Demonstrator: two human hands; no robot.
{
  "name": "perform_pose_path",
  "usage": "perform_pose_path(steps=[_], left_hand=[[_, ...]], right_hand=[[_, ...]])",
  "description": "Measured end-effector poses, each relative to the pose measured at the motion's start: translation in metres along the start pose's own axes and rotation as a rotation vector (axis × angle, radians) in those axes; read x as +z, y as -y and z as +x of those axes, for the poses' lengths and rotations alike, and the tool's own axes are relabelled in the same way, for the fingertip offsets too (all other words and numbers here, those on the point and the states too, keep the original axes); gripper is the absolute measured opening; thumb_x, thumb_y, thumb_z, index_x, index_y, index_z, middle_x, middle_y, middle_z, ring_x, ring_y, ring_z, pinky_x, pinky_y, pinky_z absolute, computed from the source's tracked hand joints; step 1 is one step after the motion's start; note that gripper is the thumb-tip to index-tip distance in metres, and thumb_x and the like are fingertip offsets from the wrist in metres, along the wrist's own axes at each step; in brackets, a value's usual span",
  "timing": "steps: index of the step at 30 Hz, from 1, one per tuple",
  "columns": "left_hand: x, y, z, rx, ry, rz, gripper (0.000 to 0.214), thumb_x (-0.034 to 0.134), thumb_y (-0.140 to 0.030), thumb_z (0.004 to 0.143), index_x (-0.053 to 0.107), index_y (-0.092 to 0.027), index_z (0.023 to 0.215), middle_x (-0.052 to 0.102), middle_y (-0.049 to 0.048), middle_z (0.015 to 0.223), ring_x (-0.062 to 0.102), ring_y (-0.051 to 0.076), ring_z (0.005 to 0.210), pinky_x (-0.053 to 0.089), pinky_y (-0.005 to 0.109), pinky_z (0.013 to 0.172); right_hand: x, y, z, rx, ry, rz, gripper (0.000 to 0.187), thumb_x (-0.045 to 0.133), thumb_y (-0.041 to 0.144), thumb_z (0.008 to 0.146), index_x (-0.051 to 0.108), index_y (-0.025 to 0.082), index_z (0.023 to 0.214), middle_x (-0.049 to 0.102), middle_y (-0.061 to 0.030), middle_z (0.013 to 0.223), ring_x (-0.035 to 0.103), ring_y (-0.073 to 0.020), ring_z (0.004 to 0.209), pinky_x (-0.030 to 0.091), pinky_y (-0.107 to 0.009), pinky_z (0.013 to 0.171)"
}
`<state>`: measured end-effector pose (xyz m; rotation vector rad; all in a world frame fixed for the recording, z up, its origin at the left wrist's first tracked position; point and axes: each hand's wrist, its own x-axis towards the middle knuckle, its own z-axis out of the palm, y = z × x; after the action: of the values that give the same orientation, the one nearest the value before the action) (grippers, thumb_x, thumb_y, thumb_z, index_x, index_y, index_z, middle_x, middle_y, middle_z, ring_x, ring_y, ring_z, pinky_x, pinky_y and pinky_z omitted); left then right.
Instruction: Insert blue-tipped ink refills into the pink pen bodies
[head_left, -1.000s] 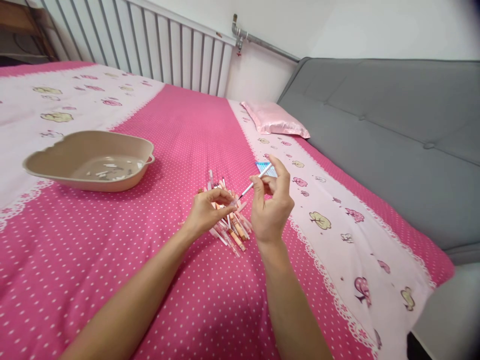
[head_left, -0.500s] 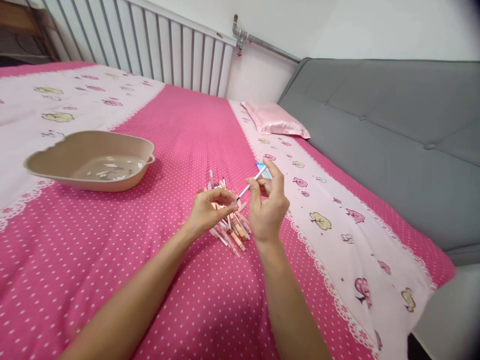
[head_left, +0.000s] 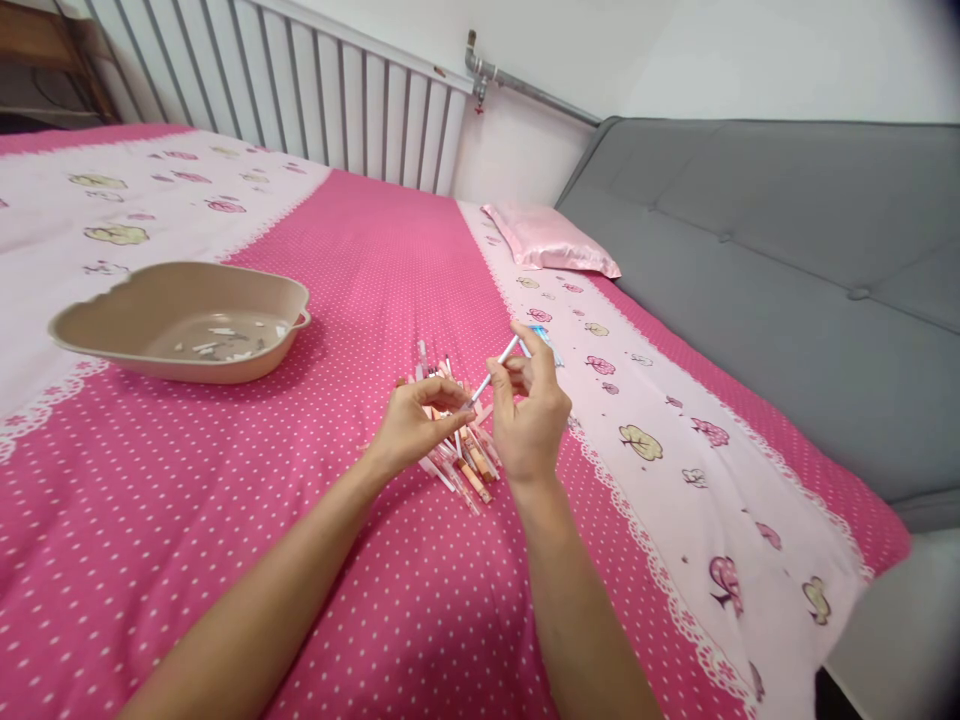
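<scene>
At mid-frame, I have the white pen [head_left: 483, 388] pinched in my right hand [head_left: 529, 418], its tip meeting a small, mostly hidden piece [head_left: 469, 407] pinched by my left hand [head_left: 411, 425]. They seem partly joined; the heap [head_left: 474, 462] beneath lies loose.

Soft, even light; faint shadow beside the basin [head_left: 161, 295]; dark, blurred upper-right corner; wide-angle stretch.

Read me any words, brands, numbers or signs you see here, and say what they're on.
No readable text anywhere.
Heaped pens and parts: any markings too small to read.
White stick: no lettering discernible.
Bedspread: dots and printed pictures, no words discernible.
</scene>
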<state>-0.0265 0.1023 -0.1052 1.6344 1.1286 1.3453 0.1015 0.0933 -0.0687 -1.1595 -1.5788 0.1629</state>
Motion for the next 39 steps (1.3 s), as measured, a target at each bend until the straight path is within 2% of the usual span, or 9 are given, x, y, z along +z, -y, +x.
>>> perform_pose_path(steps=[10,14,18,24,31,36,39], left_hand=[[-0.0012,0.0028,0.0016,-0.002,-0.023,-0.138,0.022,0.075,-0.026,0.059,0.064,-0.014,0.074,0.068,0.0034,0.074,0.063,0.013,0.067,0.052,0.025,0.067],[-0.0013,0.0044,0.0026,-0.039,-0.062,-0.244,0.025,0.077,-0.023,0.056,0.065,-0.014,0.075,0.068,0.0032,0.072,0.063,0.013,0.066,0.052,0.025,0.067],[-0.0023,0.0036,0.0023,-0.097,-0.085,-0.323,0.026,0.078,-0.023,0.055,0.065,-0.014,0.076,0.068,0.0037,0.07,0.063,0.014,0.064,0.052,0.025,0.062],[-0.0031,0.002,0.0021,-0.098,-0.115,-0.329,0.024,0.076,-0.023,0.057,0.065,-0.013,0.076,0.068,0.0044,0.07,0.064,0.014,0.065,0.051,0.025,0.064],[-0.0012,0.0028,0.0028,-0.031,-0.124,-0.29,0.022,0.076,-0.022,0.057,0.064,-0.014,0.074,0.067,0.0032,0.068,0.063,0.013,0.063,0.051,0.025,0.062],[-0.003,0.0066,0.0035,0.009,-0.099,-0.313,0.033,0.077,-0.025,0.059,0.064,-0.014,0.087,0.069,0.006,0.079,0.065,0.016,0.072,0.052,0.026,0.066],[-0.0053,0.0077,0.0033,0.009,-0.049,-0.229,0.034,0.074,-0.03,0.064,0.065,-0.014,0.093,0.07,0.0076,0.083,0.066,0.018,0.076,0.051,0.027,0.069]], right_hand=[[0.0054,-0.0023,-0.0013,0.013,0.09,0.012,0.037,0.049,0.027,0.086,0.047,0.021,0.123,0.063,-0.0015,0.085,0.06,-0.0124,0.072,0.046,-0.025,0.064],[0.0076,-0.0035,-0.0016,0.011,0.14,-0.01,0.036,0.05,0.028,0.086,0.05,0.02,0.121,0.064,-0.0039,0.09,0.061,-0.0148,0.075,0.047,-0.028,0.065],[0.0073,-0.0032,-0.0026,-0.01,0.228,-0.022,0.032,0.043,0.024,0.088,0.053,0.021,0.119,0.066,-0.0054,0.093,0.061,-0.016,0.079,0.047,-0.03,0.069],[0.0054,-0.0026,-0.0028,-0.023,0.279,-0.027,0.035,0.048,0.025,0.086,0.052,0.023,0.121,0.066,-0.0049,0.095,0.062,-0.0164,0.081,0.049,-0.03,0.071],[0.0062,-0.0038,-0.0024,0.009,0.27,0.031,0.039,0.055,0.022,0.081,0.052,0.024,0.12,0.065,-0.0022,0.087,0.062,-0.0151,0.076,0.051,-0.03,0.071],[0.0046,-0.0009,-0.0024,0.012,0.224,0.109,0.038,0.052,0.018,0.081,0.052,0.024,0.119,0.065,-0.0017,0.086,0.062,-0.0136,0.075,0.052,-0.028,0.07],[0.0047,-0.0001,-0.0028,0.004,0.191,0.138,0.038,0.052,0.018,0.081,0.053,0.024,0.119,0.064,-0.0015,0.086,0.061,-0.0129,0.076,0.052,-0.027,0.069]])
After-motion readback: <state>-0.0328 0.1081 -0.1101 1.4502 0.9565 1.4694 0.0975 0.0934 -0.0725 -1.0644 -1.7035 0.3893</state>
